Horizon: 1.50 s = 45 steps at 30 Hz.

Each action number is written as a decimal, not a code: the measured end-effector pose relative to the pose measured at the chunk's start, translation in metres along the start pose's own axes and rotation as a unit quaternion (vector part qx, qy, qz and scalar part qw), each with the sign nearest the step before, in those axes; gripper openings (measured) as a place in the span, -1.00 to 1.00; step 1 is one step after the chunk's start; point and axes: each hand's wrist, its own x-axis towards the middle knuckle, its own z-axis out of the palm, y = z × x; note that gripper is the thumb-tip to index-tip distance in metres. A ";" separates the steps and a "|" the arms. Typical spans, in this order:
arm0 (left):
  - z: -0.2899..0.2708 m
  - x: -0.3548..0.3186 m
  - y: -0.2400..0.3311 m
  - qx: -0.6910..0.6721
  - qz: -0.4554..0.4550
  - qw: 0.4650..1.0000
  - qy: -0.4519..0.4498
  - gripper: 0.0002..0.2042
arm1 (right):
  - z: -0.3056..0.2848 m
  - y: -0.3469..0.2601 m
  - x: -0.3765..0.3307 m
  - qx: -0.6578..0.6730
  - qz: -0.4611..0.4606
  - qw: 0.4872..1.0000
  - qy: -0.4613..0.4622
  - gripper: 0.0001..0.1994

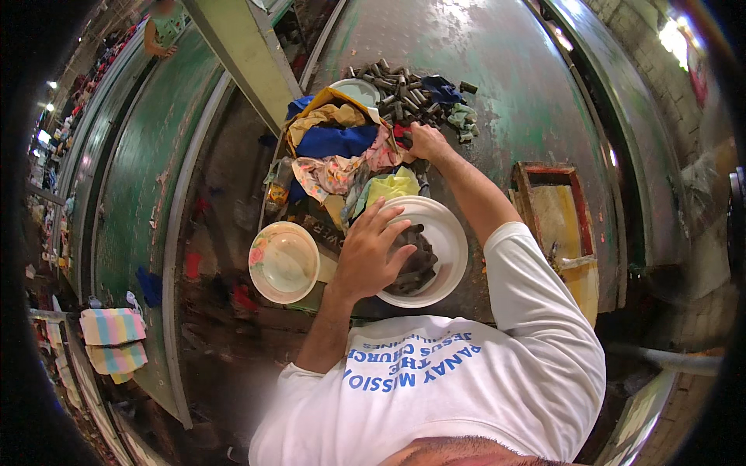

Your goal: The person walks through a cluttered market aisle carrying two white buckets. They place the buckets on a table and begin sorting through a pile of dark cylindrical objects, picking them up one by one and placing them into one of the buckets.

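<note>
My left hand [371,255] hovers at the left rim of a white plastic basin [458,245], its fingers spread and holding nothing visible. Short dark tubes [420,272] lie inside the basin, partly hidden by that hand. My right hand [426,142] reaches forward to a red scrap of cloth [400,133], beside a loose pile of short dark metal tubes [400,89]. Its fingers are curled in; what they grip is hidden. Left of it, a carton holds coloured cloth scraps [334,144]. A floral-patterned bowl [314,268] sits nearer, left of my left hand.
Dark blue cloth [441,89] and pale green cloth [464,118] lie by the tubes. A red-edged wooden frame [579,210] lies right. A post [241,58] rises at left, before a long green surface [148,225]. Another person [165,31] is far left.
</note>
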 end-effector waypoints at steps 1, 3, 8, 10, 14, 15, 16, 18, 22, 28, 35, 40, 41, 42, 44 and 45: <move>0.000 0.000 0.000 -0.003 0.007 1.000 0.008 -0.59 | 0.001 0.002 0.001 -0.005 0.021 1.000 -0.008 -0.24; 0.000 -0.001 -0.001 0.001 0.006 1.000 0.004 -0.59 | 0.002 0.009 0.002 0.024 0.011 1.000 0.007 -0.22; 0.001 -0.003 -0.002 0.004 0.019 1.000 0.008 -0.59 | -0.004 0.025 0.003 0.171 0.099 0.980 -0.007 -0.33; 0.000 -0.003 0.000 0.002 0.011 1.000 0.008 -0.57 | -0.014 0.031 -0.010 0.299 0.126 0.946 0.022 -0.51; 0.002 -0.004 -0.003 -0.002 0.010 1.000 0.019 -0.45 | -0.059 0.033 -0.051 0.520 0.005 0.854 -0.023 -0.64; 0.003 -0.005 -0.005 -0.018 0.005 0.999 0.028 -0.38 | -0.076 0.033 -0.068 0.562 -0.037 0.823 -0.070 -0.64; 0.005 -0.006 -0.008 -0.033 0.002 0.999 0.038 -0.30 | -0.093 0.030 -0.086 0.595 -0.049 0.793 -0.118 -0.62; 0.012 -0.009 -0.014 -0.087 -0.008 0.994 0.070 -0.15 | -0.124 0.019 -0.122 0.602 -0.070 0.775 -0.182 -0.57; 0.027 -0.013 -0.023 -0.246 -0.011 0.959 0.141 0.09 | -0.144 -0.029 -0.197 0.518 -0.159 0.816 -0.201 -0.48; 0.021 -0.010 -0.024 -0.262 -0.014 0.956 0.133 0.00 | -0.140 -0.032 -0.208 0.355 -0.200 0.895 -0.183 -0.44; 0.009 -0.004 -0.019 -0.139 -0.021 0.987 0.082 -0.26 | -0.047 0.061 -0.035 0.283 0.048 0.946 0.152 -0.71; 0.005 0.000 -0.015 -0.114 -0.026 0.991 0.062 -0.41 | 0.006 0.069 0.011 0.118 0.010 0.978 0.171 -0.79; 0.004 0.001 -0.014 -0.108 -0.033 0.992 0.058 -0.42 | 0.011 0.065 0.014 0.088 0.003 0.976 0.200 -0.79; 0.004 0.002 -0.013 -0.107 -0.035 0.992 0.055 -0.44 | 0.014 0.060 0.016 0.059 -0.009 0.972 0.229 -0.79; 0.003 0.004 -0.012 -0.106 -0.037 0.993 0.046 -0.46 | 0.014 0.054 0.019 0.015 0.014 0.979 0.205 -0.79; 0.003 0.004 -0.012 -0.104 -0.037 0.993 0.043 -0.46 | 0.012 0.051 0.022 0.005 0.022 0.979 0.203 -0.80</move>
